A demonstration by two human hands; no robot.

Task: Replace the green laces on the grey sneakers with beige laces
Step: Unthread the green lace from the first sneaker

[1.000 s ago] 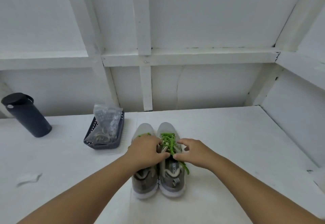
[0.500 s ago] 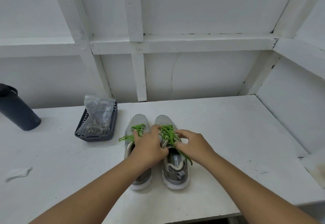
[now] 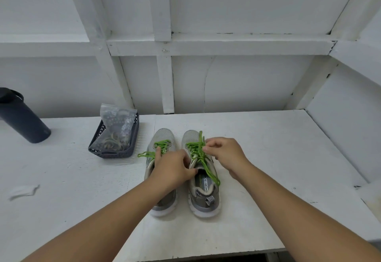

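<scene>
Unlacing right sneaker [image 3: 203, 171]: green lace [image 3: 196, 150] pinched in right hand [image 3: 225, 154], left hand [image 3: 173, 169] curled bracing tongue; next, likely drawing lace through eyelets.

The light is soft and even, and the white wall [image 3: 247, 84] and white table [image 3: 278, 148] look bright. No glare shows. Shadows are pale: a faint one lies under the arms and beside the sneakers [image 3: 203, 198]. The wide lens bends the wall beams near the edges. The middle looks fairly sharp, but the corners look a bit smeared.
</scene>
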